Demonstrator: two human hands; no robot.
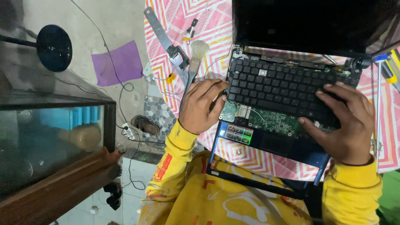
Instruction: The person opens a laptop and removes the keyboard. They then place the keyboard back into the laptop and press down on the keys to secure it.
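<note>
- Head view, middle of the frame: small black laptop (287, 83) lying open on a table with a pink and white zigzag cloth (200, 25), dark screen at the top.
- Lifted black keyboard (279, 85) sitting loose on the laptop, green circuit board (271, 118) showing just below it.
- Left hand (202, 106) at the left edge of the keyboard, fingers curled narrow, fingertips touching that edge; cannot tell if pinching it.
- Right hand (343, 121) at the right side of the keyboard, fingers spread over the keys, thumb tucked under the lower edge, gripping the keyboard.
- Yellow sleeves (175, 158) on both arms, lower part of the frame.
- Paintbrush (196, 56) with pale bristles just above the left hand, lying on the cloth.
- Grey metal bar (160, 33) beside the brush, running toward the upper left.
- Purple rag (118, 62) on the floor, upper left.
- Glass tank (50, 133) on a wooden stand at the left edge.
- Screwdriver (387, 68) with a blue and yellow handle at the right edge.
</note>
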